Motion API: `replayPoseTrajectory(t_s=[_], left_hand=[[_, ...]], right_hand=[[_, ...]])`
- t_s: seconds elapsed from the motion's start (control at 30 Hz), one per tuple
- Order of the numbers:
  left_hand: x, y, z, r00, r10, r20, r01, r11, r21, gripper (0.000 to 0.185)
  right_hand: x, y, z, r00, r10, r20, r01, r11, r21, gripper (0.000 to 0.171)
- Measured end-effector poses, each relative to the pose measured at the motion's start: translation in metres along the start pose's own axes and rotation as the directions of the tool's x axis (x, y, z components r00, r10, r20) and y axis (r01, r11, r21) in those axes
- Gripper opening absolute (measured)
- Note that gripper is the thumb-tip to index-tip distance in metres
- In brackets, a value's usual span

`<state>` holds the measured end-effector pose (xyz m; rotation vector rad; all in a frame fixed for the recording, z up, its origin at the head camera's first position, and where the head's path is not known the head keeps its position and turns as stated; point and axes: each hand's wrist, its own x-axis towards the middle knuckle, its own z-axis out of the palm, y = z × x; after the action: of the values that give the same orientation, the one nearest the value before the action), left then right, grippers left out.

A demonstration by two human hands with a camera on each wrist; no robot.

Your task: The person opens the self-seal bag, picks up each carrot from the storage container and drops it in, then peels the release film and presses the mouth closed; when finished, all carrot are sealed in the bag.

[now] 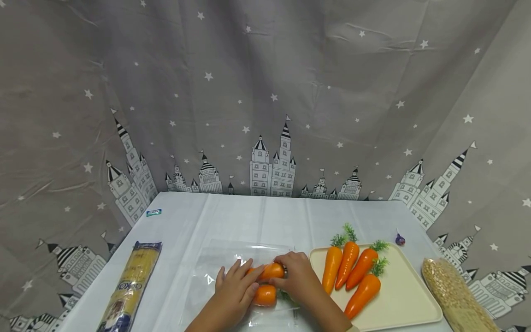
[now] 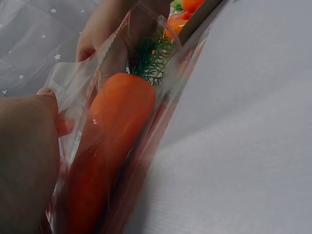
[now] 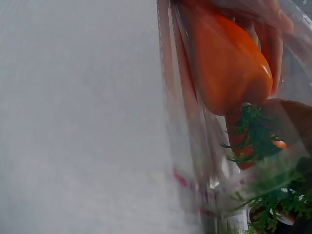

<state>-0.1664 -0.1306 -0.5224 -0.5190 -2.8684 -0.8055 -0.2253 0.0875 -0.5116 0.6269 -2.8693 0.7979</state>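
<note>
Two orange carrots lie in a clear plastic bag, the upper carrot (image 1: pixel 271 271) beyond the lower carrot (image 1: pixel 264 296). My left hand (image 1: pixel 233 291) rests over the bag (image 1: pixel 207 267), fingers spread across the carrots' left part. From the right, my right hand (image 1: pixel 299 280) grips the leafy end of the upper carrot, fingers bent over it. In the left wrist view, one carrot (image 2: pixel 114 131) shows through the plastic, its green top (image 2: pixel 153 61) near the bag's mouth. The right wrist view shows a carrot's thick end (image 3: pixel 234 63) and green leaves (image 3: pixel 253 131).
A cream tray (image 1: pixel 406 295) on the right holds several more carrots (image 1: pixel 362 295). Beyond its far edge lies a small purple lollipop (image 1: pixel 400 239). A pasta pack (image 1: pixel 130 286) lies at left, a small green packet (image 1: pixel 154 212) behind it. A bag of grains (image 1: pixel 456 295) stands far right.
</note>
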Motion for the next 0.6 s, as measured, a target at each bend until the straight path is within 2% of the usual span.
replayPoseTrajectory(t_s=[0.17,0.37,0.6], left_hand=[[-0.0004,-0.0003,0.0017,1.000,0.008,-0.013,-0.008,1.000,0.005,0.044],[0.0005,-0.0001,0.0031,1.000,0.006,-0.025,-0.006,1.000,0.026,0.043],[0.0009,-0.0005,0.0040,1.000,-0.011,-0.003,0.011,1.000,0.022,0.045]], right_hand=[[0.0010,0.0006,0.0028,1.000,0.016,0.019,-0.016,1.000,0.005,0.050],[0.0000,-0.0003,0.0033,0.996,0.062,0.065,-0.067,0.994,0.082,0.048],[0.0007,0.0016,0.0025,0.992,0.035,0.120,-0.051,0.989,0.140,0.040]])
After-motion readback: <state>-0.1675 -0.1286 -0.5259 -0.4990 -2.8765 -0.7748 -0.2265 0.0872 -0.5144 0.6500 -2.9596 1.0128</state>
